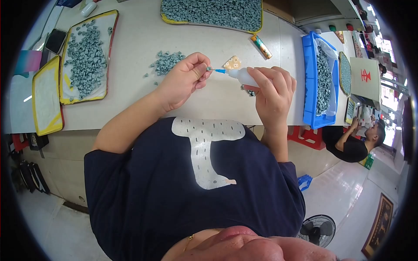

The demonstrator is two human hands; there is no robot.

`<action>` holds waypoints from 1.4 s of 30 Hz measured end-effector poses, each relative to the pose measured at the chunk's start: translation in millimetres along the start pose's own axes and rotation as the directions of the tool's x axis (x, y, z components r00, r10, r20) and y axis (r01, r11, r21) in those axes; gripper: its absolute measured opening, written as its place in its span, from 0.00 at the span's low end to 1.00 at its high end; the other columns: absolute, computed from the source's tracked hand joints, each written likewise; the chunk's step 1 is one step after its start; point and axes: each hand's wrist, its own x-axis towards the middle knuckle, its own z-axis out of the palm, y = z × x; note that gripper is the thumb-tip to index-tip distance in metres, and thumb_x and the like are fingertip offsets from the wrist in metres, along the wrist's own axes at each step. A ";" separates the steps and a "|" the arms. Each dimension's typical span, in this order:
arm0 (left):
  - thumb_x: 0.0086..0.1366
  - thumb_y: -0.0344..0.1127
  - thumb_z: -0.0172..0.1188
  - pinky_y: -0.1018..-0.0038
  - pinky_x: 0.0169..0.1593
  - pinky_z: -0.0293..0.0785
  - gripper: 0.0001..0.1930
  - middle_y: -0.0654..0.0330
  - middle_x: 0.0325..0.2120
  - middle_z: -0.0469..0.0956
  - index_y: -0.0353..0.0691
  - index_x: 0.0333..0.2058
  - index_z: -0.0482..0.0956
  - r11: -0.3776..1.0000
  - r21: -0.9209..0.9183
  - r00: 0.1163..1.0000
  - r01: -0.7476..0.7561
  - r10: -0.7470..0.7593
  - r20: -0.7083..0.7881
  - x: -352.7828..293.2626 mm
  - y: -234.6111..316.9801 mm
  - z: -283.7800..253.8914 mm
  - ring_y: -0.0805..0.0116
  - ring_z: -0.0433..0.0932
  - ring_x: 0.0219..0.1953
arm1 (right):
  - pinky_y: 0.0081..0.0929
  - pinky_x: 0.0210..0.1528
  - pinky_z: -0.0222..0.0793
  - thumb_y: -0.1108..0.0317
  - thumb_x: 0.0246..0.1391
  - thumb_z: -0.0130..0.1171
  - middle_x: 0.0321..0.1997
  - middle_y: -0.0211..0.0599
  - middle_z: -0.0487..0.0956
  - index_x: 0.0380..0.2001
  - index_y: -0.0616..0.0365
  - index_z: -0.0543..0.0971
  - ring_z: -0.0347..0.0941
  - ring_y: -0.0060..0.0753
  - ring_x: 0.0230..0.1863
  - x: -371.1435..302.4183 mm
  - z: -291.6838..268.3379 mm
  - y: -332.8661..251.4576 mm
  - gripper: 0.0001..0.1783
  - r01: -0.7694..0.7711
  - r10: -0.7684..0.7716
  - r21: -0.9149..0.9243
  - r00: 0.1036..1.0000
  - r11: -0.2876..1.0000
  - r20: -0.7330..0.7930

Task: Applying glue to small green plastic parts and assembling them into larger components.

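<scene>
My left hand (185,80) pinches a small grey-green piece (209,68) between thumb and forefinger; the fingers hide most of it. A white squeeze bottle (244,78) lies tilted in my right hand (274,89), whose fingers wrap round it. Its blue needle tip (220,71) points left and meets or nearly meets the piece; I cannot tell which. Beyond my left hand, a loose heap of similar grey-green pieces (165,63) rests on the white table (135,65). A few dark bits (249,92) show below the bottle, partly covered by my right hand.
Yellow-edged trays of pieces stand at left (87,56) and far (213,15). A blue bin (310,82) is at right. Between lie a patterned scrap (233,62) and an orange-green tube (261,47). A phone (56,41) sits far left. Another person (348,145) works at right.
</scene>
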 end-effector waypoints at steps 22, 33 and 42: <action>0.71 0.35 0.47 0.84 0.29 0.59 0.06 0.68 0.26 0.68 0.41 0.36 0.69 0.997 0.044 0.998 0.070 -0.070 -0.005 -6.9 -9.2 23.0 0.81 0.60 0.25 | 0.23 0.51 0.67 0.73 0.46 0.66 0.45 0.33 0.78 0.45 0.62 0.76 0.73 0.25 0.48 20.5 61.9 33.3 0.20 -0.640 0.360 0.518 0.758 0.567 0.544; 0.71 0.35 0.47 0.84 0.30 0.60 0.06 0.69 0.27 0.69 0.40 0.37 0.70 0.992 0.036 0.993 0.117 -0.118 0.005 -6.7 -3.7 15.1 0.82 0.62 0.26 | 0.27 0.37 0.70 0.71 0.47 0.64 0.33 0.39 0.80 0.35 0.62 0.80 0.75 0.33 0.32 -3.5 13.0 51.3 0.11 -0.529 0.372 0.152 0.746 0.835 0.552; 0.71 0.34 0.47 0.83 0.30 0.60 0.05 0.68 0.27 0.68 0.39 0.37 0.69 0.990 -0.033 0.987 0.140 -0.137 0.085 -2.0 -9.2 18.6 0.81 0.63 0.26 | 0.29 0.37 0.71 0.71 0.48 0.62 0.31 0.42 0.79 0.34 0.62 0.80 0.76 0.36 0.32 -35.0 28.0 41.4 0.09 -0.408 0.379 -0.043 0.796 0.912 0.472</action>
